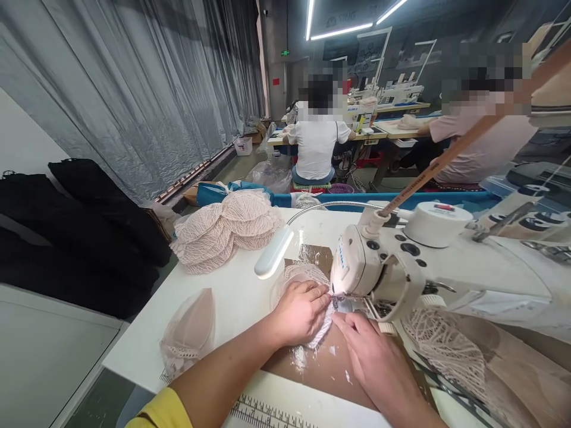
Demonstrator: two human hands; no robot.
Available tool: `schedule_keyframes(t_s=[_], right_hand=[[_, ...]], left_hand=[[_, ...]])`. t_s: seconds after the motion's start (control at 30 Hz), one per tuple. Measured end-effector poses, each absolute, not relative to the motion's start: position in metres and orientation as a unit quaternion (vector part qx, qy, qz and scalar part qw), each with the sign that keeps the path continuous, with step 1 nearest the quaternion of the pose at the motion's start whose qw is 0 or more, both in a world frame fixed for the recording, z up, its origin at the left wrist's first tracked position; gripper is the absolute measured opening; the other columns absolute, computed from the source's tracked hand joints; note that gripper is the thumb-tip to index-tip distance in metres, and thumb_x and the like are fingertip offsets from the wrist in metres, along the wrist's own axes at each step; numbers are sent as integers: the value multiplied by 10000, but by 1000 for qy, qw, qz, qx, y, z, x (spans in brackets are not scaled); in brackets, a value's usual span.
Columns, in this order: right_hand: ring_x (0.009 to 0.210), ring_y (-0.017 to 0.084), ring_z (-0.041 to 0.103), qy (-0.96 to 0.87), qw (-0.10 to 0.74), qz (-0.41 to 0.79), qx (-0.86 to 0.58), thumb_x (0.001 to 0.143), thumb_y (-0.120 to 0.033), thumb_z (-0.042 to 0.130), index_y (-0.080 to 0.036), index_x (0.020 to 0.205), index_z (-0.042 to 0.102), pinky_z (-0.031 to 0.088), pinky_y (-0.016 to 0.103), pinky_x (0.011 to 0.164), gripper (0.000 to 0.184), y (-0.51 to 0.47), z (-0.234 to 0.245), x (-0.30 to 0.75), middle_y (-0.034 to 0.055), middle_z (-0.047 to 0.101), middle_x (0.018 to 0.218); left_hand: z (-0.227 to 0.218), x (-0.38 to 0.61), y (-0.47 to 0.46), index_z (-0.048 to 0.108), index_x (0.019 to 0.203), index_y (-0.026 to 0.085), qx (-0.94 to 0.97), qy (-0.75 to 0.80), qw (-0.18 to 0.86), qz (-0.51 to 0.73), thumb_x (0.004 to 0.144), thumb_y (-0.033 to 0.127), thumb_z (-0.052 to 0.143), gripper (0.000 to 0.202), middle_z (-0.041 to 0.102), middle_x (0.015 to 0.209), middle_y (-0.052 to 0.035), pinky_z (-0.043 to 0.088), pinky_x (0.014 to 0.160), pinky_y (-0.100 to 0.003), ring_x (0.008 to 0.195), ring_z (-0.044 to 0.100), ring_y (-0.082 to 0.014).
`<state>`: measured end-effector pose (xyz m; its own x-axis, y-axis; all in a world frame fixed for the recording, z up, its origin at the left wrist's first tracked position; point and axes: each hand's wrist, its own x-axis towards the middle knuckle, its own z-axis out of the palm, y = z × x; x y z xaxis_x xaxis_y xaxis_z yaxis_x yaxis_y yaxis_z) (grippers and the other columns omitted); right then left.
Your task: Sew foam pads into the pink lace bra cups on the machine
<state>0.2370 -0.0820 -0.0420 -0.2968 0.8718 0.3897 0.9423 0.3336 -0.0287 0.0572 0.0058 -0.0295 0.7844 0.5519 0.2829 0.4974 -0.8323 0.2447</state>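
Note:
A beige lace bra cup (297,274) lies under the head of a white sewing machine (357,258). My left hand (303,312) rests over the cup with its fingers bent and pressed on it, close to the needle. At the cup's near edge, my right hand (363,342) pinches the fabric between thumb and forefinger, just below the presser foot. The fingers hide much of the cup, and the stitching point is only partly visible. Brown tape or board (307,365) covers the table under both hands.
A stack of lace cups (227,229) stands at the back left, and a single sheer cup (190,333) lies nearer. A lamp (274,255) hangs beside the machine. Scissors (450,383) and lace fabric (450,345) are at right. Two people sit at machines beyond.

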Motion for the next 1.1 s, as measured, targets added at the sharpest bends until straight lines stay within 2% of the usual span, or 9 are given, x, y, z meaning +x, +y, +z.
schedule_keyframes(t_s=[0.2,0.37,0.53,0.67,0.8,0.9,1.0,1.07,1.1], right_hand=[[523,144,582,-802,178,-98,-562,876,-68,324,-156,1107,675,476,276,497,430,-82,-43,237,61,671,844],[580,166,625,-807,195,-102,-549,894,-102,315,-146,1096,668,502,295,531,409,-82,-46,240,70,674,857],[588,166,635,-812,217,-92,-534,911,-135,310,-129,1052,672,512,307,559,389,-82,-48,244,80,676,867],[632,171,649,-813,217,-70,-536,921,-162,319,-139,1045,675,517,314,569,378,-82,-53,248,82,676,910],[697,189,661,-805,213,-18,-553,935,-225,327,-164,1081,665,538,334,619,373,-81,-57,250,77,673,926],[851,219,668,-787,248,41,-564,925,-301,374,-204,1067,674,553,358,729,346,-82,-53,251,79,679,1010],[985,234,638,-752,289,170,-567,900,-406,455,-242,1071,674,544,344,805,322,-90,-42,249,80,657,1117],[945,224,642,-707,304,310,-559,885,-496,481,-245,1190,614,544,334,806,418,-101,-35,244,95,646,1115],[938,223,643,-684,301,385,-542,869,-550,491,-241,1284,545,540,342,822,521,-107,-32,239,108,636,1124]], left_hand=[[-26,55,-2,482,1318,155,942,306,50,131,929,340,398,439,501,1371,-118,356,999,-516,1272,392,-323],[-14,47,-6,461,1334,154,913,396,60,77,926,363,403,462,461,1397,-155,335,986,-601,1283,377,-372],[21,-15,-19,407,1377,182,868,479,121,57,930,396,408,496,368,1473,-146,302,1068,-536,1356,319,-328],[19,-103,-45,395,1361,90,733,677,18,65,951,384,305,513,397,1435,-198,278,1084,-529,1366,303,-337],[-18,-171,-75,552,1052,116,648,753,-11,114,918,359,287,384,524,1300,-198,386,1002,-517,1256,444,-340],[-36,-178,-95,537,903,180,653,723,5,226,926,363,283,313,557,1251,-153,418,984,-472,1184,502,-297],[-31,-155,-112,489,884,206,648,688,110,308,956,423,277,312,608,939,-81,493,769,-364,881,584,-230],[-21,-130,-123,439,811,211,652,638,211,350,979,436,252,337,502,712,-7,448,619,-282,652,509,-163],[-16,-117,-127,425,796,208,655,609,253,369,986,431,252,341,458,687,7,424,601,-262,630,475,-146]])
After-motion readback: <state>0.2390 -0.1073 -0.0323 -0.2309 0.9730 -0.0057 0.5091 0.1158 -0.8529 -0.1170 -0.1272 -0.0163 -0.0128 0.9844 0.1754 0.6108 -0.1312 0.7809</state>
